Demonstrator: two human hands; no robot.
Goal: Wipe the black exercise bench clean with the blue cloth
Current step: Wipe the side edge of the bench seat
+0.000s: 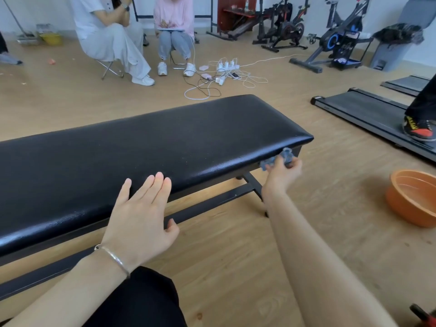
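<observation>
The bench [153, 142] fills most of my view, a long black padded top running from lower left up to the right, low over the wooden floor [236, 244]. Its near edge shines, I would judge from damp, while the middle and far side look matt, so I guess more than the edge is left to do. Under the pad the black metal frame [212, 204] runs along the length to a foot at the right end.

The orange basin [410, 197] sits on the floor well off to my right, near the end I am working on. I take it that it is for rinsing, though I cannot see what is in it.

My left hand [139, 218] lies flat on the near edge of the pad, fingers straight and close together, thumb hanging free below the lip. It holds nothing, and I think it is there to brace me as I lean right.

My right hand [282, 173] reaches to the right end and grips the cloth [287, 154], bunched small and blue. It presses the cloth against the side of the pad just under the rounded corner, where a flat swipe across the top would not reach.

A thin silver bracelet [113, 258] sits on my left wrist, apart from the bench.
</observation>
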